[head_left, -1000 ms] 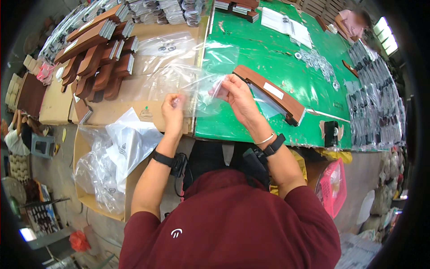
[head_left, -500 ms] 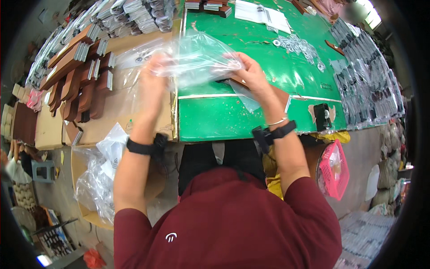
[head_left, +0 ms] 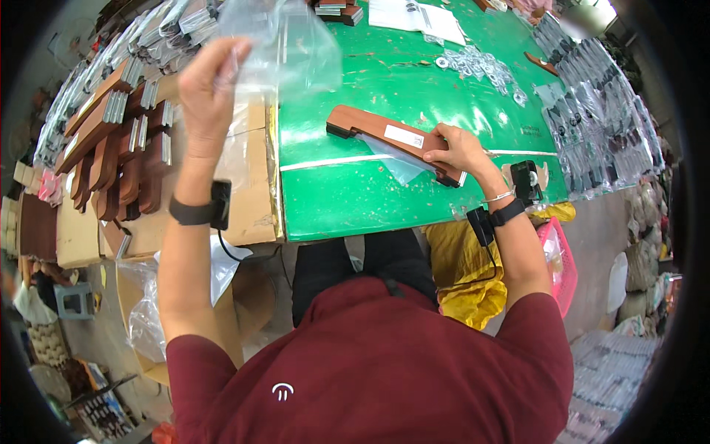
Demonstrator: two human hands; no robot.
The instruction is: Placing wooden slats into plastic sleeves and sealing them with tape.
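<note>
My left hand is raised over the left side of the table, closed on the edge of a clear plastic bag. The bag hangs open and loose to the right of my fingers. My right hand grips the right end of a brown wooden bar, thumb on the near side and fingers on the far side. This bar lies slanted on the green table, with a white label on its top and dark fittings under both ends. A small translucent packet sticks out from beneath it.
Brown wooden bars are stacked on cardboard at left. Clear-wrapped packages line the right edge. Clear ring-shaped pieces and white papers lie farther back. A black device sits at the near right corner, above a pink basket.
My left hand has moved up and left with the plastic bag. My right hand has let go of the bag and come down onto the brown wooden bar, now more exposed.
</note>
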